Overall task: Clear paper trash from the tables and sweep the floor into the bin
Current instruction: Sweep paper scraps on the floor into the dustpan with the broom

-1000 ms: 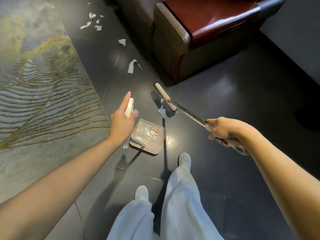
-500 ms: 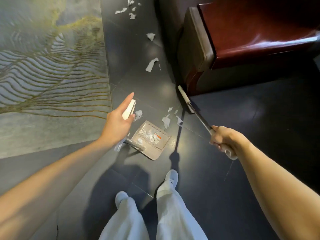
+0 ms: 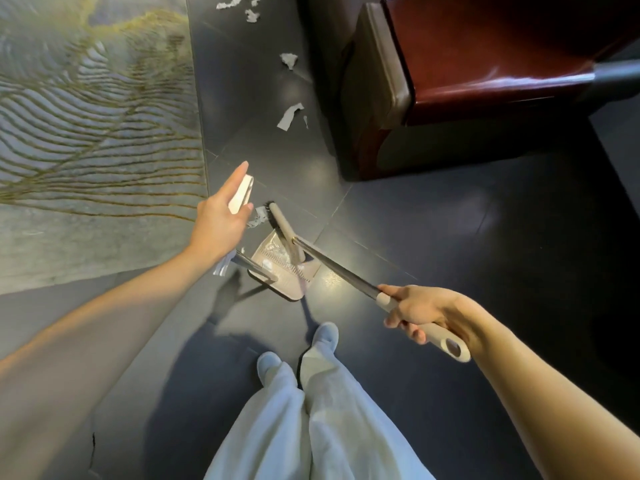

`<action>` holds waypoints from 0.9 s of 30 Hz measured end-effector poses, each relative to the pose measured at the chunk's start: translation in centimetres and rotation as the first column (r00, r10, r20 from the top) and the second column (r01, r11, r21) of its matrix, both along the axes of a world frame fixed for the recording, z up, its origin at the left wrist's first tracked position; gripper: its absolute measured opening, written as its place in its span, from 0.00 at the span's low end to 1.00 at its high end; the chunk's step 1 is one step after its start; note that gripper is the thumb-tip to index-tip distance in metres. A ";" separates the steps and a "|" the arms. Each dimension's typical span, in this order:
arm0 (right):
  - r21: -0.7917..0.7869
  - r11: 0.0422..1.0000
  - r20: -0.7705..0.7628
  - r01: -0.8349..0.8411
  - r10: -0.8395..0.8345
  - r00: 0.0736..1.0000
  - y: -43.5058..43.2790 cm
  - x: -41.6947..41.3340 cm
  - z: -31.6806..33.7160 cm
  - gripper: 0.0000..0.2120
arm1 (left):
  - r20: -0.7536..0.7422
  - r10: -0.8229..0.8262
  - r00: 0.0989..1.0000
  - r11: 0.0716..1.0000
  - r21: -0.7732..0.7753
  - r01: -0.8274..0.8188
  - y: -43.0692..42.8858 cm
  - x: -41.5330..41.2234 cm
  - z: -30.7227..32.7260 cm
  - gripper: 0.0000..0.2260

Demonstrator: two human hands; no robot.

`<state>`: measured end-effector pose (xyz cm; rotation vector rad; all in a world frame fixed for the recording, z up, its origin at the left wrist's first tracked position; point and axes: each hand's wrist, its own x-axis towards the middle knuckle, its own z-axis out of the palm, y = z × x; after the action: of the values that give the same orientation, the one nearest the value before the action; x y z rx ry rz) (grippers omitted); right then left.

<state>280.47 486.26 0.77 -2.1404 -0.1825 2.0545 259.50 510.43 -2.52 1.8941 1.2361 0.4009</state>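
Dark grey floor tiles [image 3: 415, 209] carry a beige dustpan [image 3: 282, 275], which stands open just ahead of the person's pale shoes [image 3: 325, 336]. The left hand [image 3: 221, 220] holds the upper end of the dustpan's long handle between thumb and curled fingers, with the forefinger stretched straight along it. The right hand [image 3: 424, 313], to the right of the dustpan, is wrapped round the beige grip of a broom [image 3: 332, 268]. The broom's metal shaft slants down to a head lying across the dustpan's mouth. Torn paper lies inside the dustpan. One crumpled paper scrap [image 3: 258, 218] sits on the tiles just beyond the dustpan, beside the far end of the broom head. A longer paper strip [image 3: 289, 116] lies well beyond the dustpan, and more shreds [image 3: 288, 59] lie farther still. A patterned grey-and-gold rug [image 3: 97, 116] spreads to the dustpan's left, and a red-brown leather seat [image 3: 485, 64] stands beyond the dustpan to the right.
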 end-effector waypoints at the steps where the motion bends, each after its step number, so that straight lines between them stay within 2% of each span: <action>1: 0.008 1.000 -0.003 -0.004 0.004 1.000 -0.1 -0.3 0.6 0.33 | -0.006 0.003 1.000 1.000 -0.004 -0.003 0.1 -0.4 0.1 0.28; 9: 0.108 0.987 0.054 -0.122 0.117 0.992 3.3 0.0 4.2 0.33 | 0.018 0.074 0.997 0.997 0.030 -0.075 -1.5 -5.7 0.2 0.29; 15: 0.172 0.946 0.189 -0.274 0.241 0.952 10.6 0.7 3.9 0.28 | -0.002 0.216 0.976 0.976 -0.002 -0.216 -2.8 -10.8 0.8 0.29; 19: 0.181 0.842 0.341 -0.509 0.431 0.835 16.5 -1.1 1.3 0.25 | -0.031 0.350 0.936 0.936 -0.016 -0.351 -3.7 -14.7 1.1 0.29; 21: 0.196 0.785 0.389 -0.588 0.488 0.781 18.5 -2.6 -0.5 0.23 | -0.036 0.403 0.915 0.915 0.018 -0.402 -4.2 -16.7 1.0 0.30; 23: 0.144 0.709 0.432 -0.691 0.583 0.688 19.4 -3.8 -1.9 0.25 | -0.077 0.416 0.906 0.909 0.065 -0.411 -4.5 -18.1 0.9 0.31; 25: 0.077 0.639 0.455 -0.766 0.661 0.597 19.6 -5.0 -2.8 0.28 | -0.130 0.428 0.894 0.904 0.071 -0.422 -4.4 -19.0 0.7 0.31; 27: 0.069 0.609 0.423 -0.790 0.699 0.576 18.8 -6.4 -3.2 0.30 | -0.124 0.455 0.882 0.891 0.070 -0.449 -4.2 -19.2 0.6 0.29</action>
<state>274.08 505.05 -2.44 -2.4774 -1.5871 1.7409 240.25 506.27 -1.93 1.6727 1.7849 0.5480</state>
